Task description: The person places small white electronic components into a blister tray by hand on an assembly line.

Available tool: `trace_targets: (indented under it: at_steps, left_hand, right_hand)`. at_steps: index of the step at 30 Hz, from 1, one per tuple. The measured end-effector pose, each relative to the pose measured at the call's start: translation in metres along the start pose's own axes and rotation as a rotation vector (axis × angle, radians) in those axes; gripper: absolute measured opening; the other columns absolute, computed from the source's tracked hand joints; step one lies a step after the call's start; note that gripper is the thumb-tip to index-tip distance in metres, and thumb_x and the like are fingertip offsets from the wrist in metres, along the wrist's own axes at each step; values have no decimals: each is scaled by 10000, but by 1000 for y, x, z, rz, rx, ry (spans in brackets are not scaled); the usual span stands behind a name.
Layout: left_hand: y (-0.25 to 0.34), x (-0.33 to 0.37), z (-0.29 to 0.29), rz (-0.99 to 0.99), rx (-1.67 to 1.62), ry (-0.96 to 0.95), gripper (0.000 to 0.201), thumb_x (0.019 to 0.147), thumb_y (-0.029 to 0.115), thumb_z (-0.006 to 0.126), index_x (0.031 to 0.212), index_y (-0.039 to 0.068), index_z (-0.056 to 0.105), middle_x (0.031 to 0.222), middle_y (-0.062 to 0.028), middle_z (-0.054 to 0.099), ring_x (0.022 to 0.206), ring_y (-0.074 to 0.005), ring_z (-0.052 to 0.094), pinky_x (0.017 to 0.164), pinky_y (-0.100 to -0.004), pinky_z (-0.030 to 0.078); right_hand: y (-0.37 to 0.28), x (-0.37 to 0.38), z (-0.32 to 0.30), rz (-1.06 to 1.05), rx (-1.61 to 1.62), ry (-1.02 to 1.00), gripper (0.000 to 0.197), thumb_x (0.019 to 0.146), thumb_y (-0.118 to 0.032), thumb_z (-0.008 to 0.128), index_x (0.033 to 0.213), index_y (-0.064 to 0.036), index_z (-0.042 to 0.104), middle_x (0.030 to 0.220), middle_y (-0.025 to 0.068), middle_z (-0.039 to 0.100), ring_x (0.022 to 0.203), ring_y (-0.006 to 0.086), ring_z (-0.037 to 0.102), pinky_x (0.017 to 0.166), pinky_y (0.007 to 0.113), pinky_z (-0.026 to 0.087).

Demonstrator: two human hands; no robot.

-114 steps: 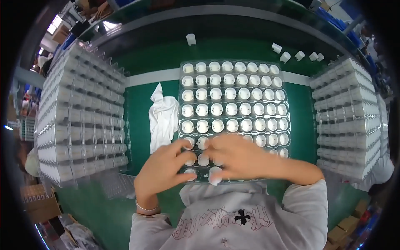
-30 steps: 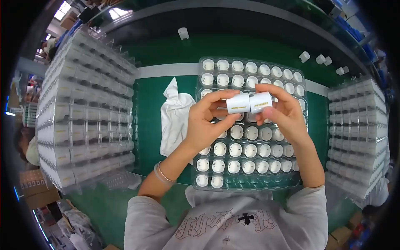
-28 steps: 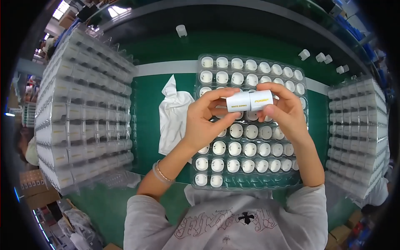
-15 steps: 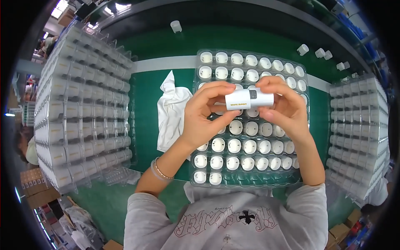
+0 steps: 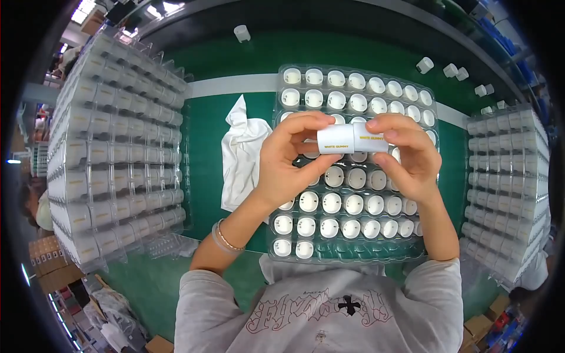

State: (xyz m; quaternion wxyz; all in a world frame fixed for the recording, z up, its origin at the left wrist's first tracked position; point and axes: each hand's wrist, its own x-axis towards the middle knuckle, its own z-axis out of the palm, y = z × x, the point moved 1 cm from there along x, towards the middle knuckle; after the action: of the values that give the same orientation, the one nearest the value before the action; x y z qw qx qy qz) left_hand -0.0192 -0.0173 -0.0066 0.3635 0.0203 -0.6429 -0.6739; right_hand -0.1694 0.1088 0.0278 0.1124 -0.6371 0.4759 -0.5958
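Note:
Over the tray, two white cylindrical pieces with gold lettering meet end to end. My left hand (image 5: 287,157) pinches the left white cylinder (image 5: 334,139) between thumb and fingers. The right white cylinder (image 5: 369,142) is gripped by my right hand (image 5: 414,156), with fingers on top and thumb below. Both lie sideways, and the right one sits slightly higher at the seam. Beneath my hands is a clear plastic tray (image 5: 368,253) with rows of white round cups, open side up; my hands hide some of them.
A crumpled white cloth (image 5: 242,159) lies left of the tray. Tall stacks of filled clear trays stand at the left (image 5: 120,153) and right (image 5: 506,194). Several loose white cylinders, one at the far left (image 5: 242,33), others at the far right (image 5: 425,65), rest on the green table.
The right cylinder has turned in my right hand: its dark grey patch is out of sight and gold lettering faces up. My right fingers have shifted round it; my left hand has barely moved.

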Motion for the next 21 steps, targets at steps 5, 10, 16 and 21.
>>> trace_targets:
  at_steps: [5,10,16,21]
  left_hand:
    - [0,-1,1,25,32,-6,440,684,-109,661,1071,34,511,1129,-113,476,991,-198,557,807,-297,534]
    - [5,0,7,101,403,-93,464,674,-106,624,1094,88,582,1023,-78,456,820,-165,548,646,-263,492]
    - [-4,-3,8,213,529,-225,565,668,-111,592,1168,150,566,984,-67,400,768,-175,520,622,-252,460]
    - [6,-2,9,131,527,-191,643,662,-89,610,1255,119,470,1008,-88,423,773,-189,530,654,-271,466]
  right_hand:
    - [0,-1,0,-1,-18,-2,348,698,86,632,1017,-28,553,1055,159,584,964,271,574,798,355,479]
    - [1,-1,0,-11,-90,42,377,691,106,617,1036,-28,543,1057,166,575,953,264,571,782,345,481]
    - [1,0,-1,-26,-133,35,392,673,122,607,1029,-26,539,1045,163,573,948,267,571,787,348,473]
    - [3,-1,-1,-39,-122,27,390,668,117,615,1022,-30,539,1037,163,577,945,266,573,785,347,475]
